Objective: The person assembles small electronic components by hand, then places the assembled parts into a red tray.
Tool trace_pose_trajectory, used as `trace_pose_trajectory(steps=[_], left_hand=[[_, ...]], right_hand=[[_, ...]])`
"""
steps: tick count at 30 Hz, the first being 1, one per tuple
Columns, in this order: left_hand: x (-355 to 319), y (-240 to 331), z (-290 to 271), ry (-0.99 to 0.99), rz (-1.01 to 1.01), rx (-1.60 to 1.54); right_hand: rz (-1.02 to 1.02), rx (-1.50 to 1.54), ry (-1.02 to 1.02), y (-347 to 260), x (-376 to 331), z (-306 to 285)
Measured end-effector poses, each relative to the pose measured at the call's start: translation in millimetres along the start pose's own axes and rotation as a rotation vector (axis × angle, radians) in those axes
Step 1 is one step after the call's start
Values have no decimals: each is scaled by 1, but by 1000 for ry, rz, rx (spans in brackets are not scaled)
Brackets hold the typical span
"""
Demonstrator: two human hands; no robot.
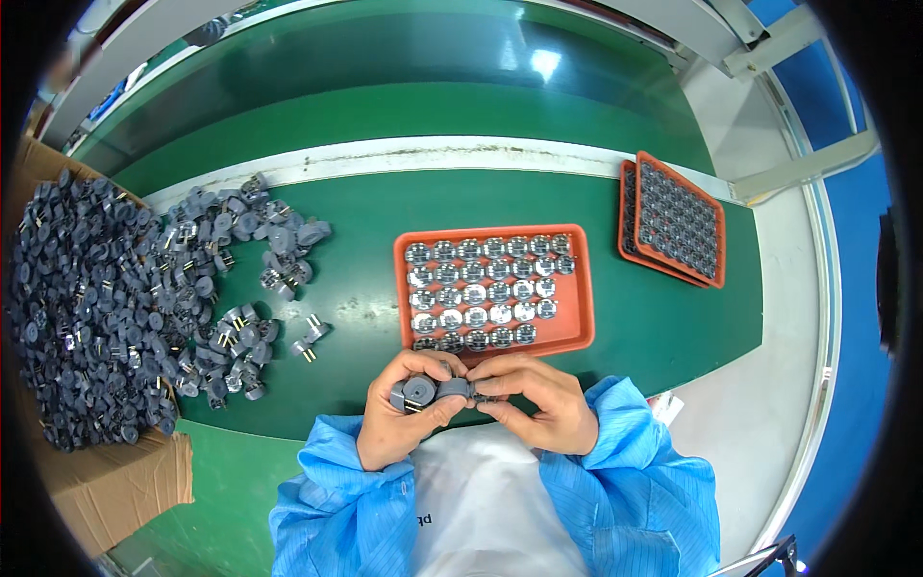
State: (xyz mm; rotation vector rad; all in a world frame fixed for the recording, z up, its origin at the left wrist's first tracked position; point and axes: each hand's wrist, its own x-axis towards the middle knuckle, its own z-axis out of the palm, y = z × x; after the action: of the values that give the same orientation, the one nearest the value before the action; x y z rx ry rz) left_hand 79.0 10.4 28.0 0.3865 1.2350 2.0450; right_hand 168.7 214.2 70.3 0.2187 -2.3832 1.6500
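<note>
You're well along by the look of it: the orange tray [577, 288] in front of you has its rows nearly full of round silver-faced parts, yet a big pile of grey plugs [106, 308] waits on the desk [673, 327] to your left. Your left hand [399, 418] keeps a closed grip on a round grey plug [419, 390] with brass pins, just below the tray's near edge, while your right hand [538, 404] pinches a small grey piece [460, 388] against it.

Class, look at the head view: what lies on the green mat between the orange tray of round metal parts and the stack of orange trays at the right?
Nothing: the head view shows only bare green mat between the orange tray and the stacked orange trays.
</note>
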Motion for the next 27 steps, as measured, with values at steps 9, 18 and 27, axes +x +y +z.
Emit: trace_pose_trajectory(steps=[9, 18, 27], left_hand=[[14, -18, 23, -134, 49, 88], [20, -15, 30, -77, -45, -12], [20, -15, 26, -30, 264, 490]], right_hand=[[238, -227, 193, 8, -19, -47], [153, -623, 315, 53, -19, -57], [98, -708, 322, 32, -10, -47]])
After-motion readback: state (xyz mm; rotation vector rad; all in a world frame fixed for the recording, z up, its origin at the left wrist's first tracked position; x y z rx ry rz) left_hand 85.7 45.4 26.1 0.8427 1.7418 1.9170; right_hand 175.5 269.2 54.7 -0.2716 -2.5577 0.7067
